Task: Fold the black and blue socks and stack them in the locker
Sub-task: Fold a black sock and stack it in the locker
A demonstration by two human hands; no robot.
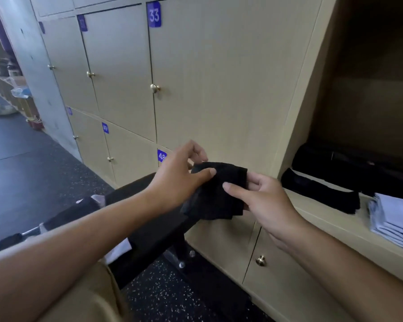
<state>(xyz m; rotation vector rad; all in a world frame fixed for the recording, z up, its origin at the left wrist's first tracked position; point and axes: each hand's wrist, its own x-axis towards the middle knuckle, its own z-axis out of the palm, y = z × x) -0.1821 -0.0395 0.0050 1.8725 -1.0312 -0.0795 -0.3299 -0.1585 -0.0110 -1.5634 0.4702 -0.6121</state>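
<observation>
A folded black sock (215, 191) hangs in the air between both hands, in front of the locker wall. My left hand (179, 175) pinches its upper left edge with thumb and fingers. My right hand (263, 201) pinches its right side, thumb on top. To the right, the open locker's shelf (335, 219) carries a stack of folded black socks (321, 190) and a stack of folded pale blue socks (396, 219) at the frame's right edge.
A black padded bench (149, 219) stands below my arms with black and white socks (75, 212) lying on it. Closed beige locker doors (219, 77) fill the wall ahead. A dark bundle (349, 163) sits deep in the open locker. Speckled dark floor (172, 296) lies underneath.
</observation>
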